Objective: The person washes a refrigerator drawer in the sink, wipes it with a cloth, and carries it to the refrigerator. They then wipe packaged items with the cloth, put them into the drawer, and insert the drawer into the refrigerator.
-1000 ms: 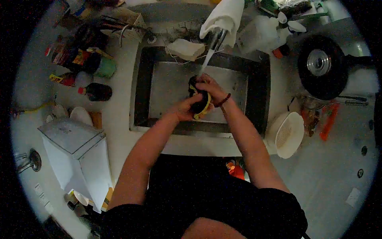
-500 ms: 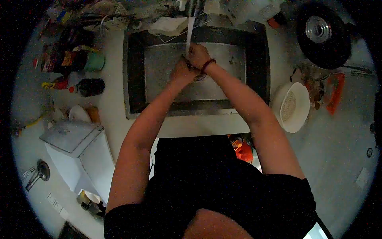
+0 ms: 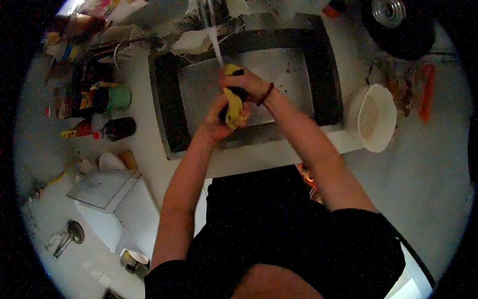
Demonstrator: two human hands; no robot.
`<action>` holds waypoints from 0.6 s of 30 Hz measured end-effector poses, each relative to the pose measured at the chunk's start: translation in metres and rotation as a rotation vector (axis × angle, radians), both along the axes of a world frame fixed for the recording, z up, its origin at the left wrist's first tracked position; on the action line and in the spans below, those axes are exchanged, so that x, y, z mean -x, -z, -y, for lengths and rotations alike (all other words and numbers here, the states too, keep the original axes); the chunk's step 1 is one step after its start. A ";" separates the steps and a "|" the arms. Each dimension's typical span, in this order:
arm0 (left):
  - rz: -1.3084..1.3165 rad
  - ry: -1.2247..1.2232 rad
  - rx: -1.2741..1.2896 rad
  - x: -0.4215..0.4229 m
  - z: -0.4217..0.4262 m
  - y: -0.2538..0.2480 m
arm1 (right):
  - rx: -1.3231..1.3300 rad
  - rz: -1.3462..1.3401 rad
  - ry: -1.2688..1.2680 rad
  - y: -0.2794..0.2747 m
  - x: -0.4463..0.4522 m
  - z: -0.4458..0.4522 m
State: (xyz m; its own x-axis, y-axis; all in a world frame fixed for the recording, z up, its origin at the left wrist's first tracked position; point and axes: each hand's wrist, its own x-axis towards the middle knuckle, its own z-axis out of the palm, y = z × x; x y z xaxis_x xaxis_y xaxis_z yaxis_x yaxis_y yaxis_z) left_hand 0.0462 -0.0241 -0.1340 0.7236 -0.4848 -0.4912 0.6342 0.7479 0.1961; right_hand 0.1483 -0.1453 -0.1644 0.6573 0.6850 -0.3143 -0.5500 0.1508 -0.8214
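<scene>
A yellow and black cloth-like item (image 3: 233, 107) is held between both hands over the metal sink (image 3: 279, 74). My left hand (image 3: 215, 119) is closed round its lower left side. On its upper right side my right hand (image 3: 249, 84), with a dark red bracelet (image 3: 266, 93) at the wrist, grips it with bent fingers. A stream of water (image 3: 216, 46) falls from the faucet (image 3: 206, 15) onto the top end of the item. What exactly the item is cannot be made out.
A white strainer basket (image 3: 371, 118) stands right of the sink. Black pan (image 3: 398, 30) at the upper right. Left of the sink are a dark bottle (image 3: 119, 129), a green container (image 3: 119, 98) and a white box (image 3: 107, 192). A pale cloth-like thing (image 3: 191, 42) lies behind the sink.
The view has shifted and tilted. The hands came together under the water, hiding the item, and now are a little apart, with more of its yellow side showing.
</scene>
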 end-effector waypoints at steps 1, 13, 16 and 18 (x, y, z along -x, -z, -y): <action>0.024 0.129 -0.168 0.001 -0.005 0.004 | 0.068 0.106 -0.051 -0.005 -0.001 -0.002; 0.895 0.376 -1.826 -0.055 -0.031 0.093 | 0.852 0.606 0.040 0.025 -0.014 -0.055; 0.756 0.239 -1.810 -0.046 -0.033 0.045 | 0.939 -0.148 -0.265 -0.001 -0.081 -0.071; 0.469 0.440 -1.594 -0.052 -0.038 0.015 | 0.905 -0.123 -0.223 -0.018 -0.096 -0.064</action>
